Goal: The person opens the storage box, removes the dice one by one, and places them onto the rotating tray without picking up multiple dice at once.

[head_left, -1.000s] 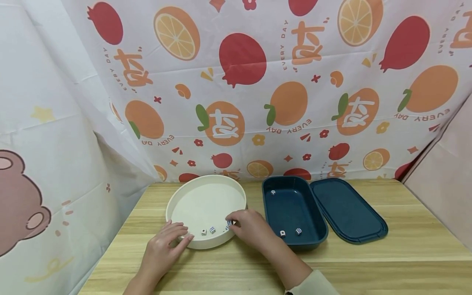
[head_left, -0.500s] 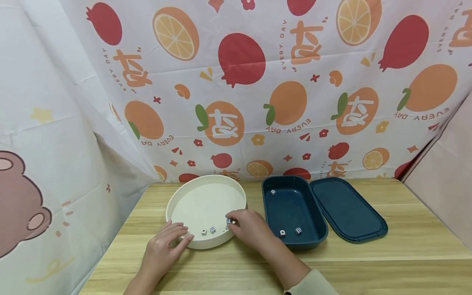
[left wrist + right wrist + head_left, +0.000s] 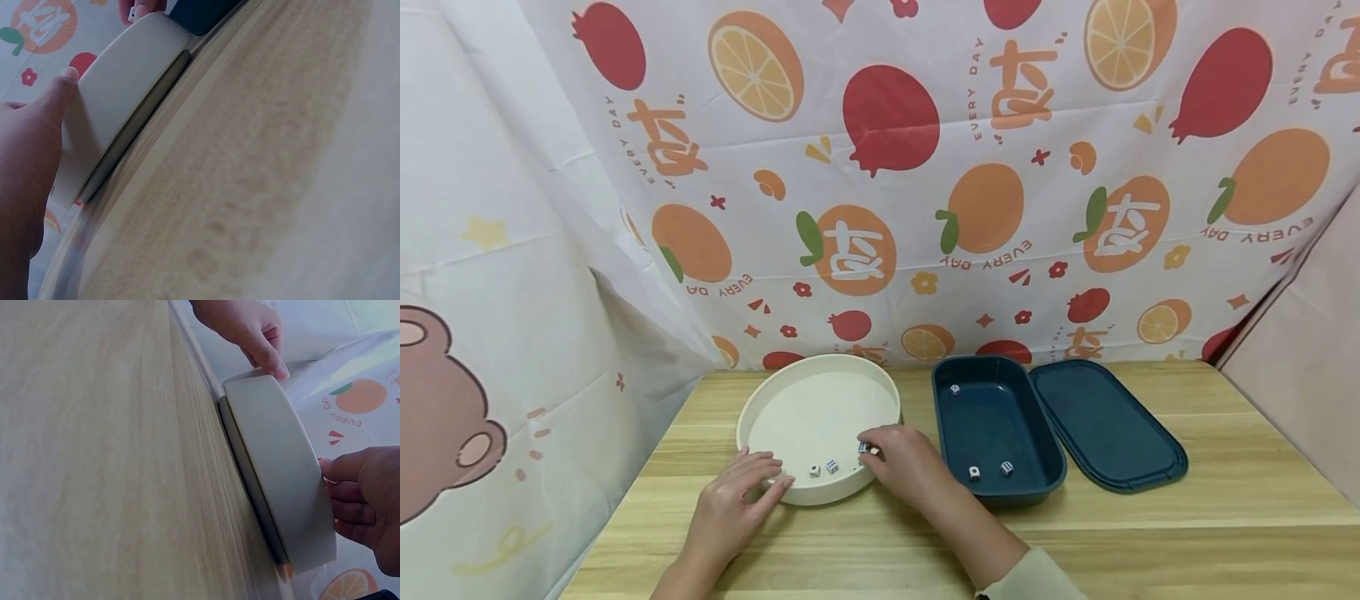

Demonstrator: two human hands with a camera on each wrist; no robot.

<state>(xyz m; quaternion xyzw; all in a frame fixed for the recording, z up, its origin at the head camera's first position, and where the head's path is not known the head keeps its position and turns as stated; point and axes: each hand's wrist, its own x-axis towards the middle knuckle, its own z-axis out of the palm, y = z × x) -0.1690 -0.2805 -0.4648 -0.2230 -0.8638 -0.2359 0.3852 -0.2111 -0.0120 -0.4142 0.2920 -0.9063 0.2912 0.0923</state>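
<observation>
A round cream tray (image 3: 820,497) stands on the wooden table. My right hand (image 3: 906,462) pinches a white die (image 3: 863,447) with blue pips between thumb and fingertips, just inside the tray's right front rim. The die also shows beside the fingertips in the left wrist view. Below those fingertips another die (image 3: 861,463) is mostly hidden. Two dice lie near the front wall: one (image 3: 815,472) with a single large pip, one (image 3: 832,467) with blue pips. My left hand (image 3: 730,500) rests at the left front rim, fingers spread over it and thumb tip touching the edge.
A dark blue rectangular box (image 3: 1000,433) sits right of the tray, with three dice inside, including one (image 3: 955,390) at the far end. Its matching lid (image 3: 1108,425) lies flat against its right side. A fruit-print cloth (image 3: 895,250) hangs behind the table.
The die in my right hand has shifted slightly up and left, and its visible face has turned a little. My left hand and the other dice stay in place.
</observation>
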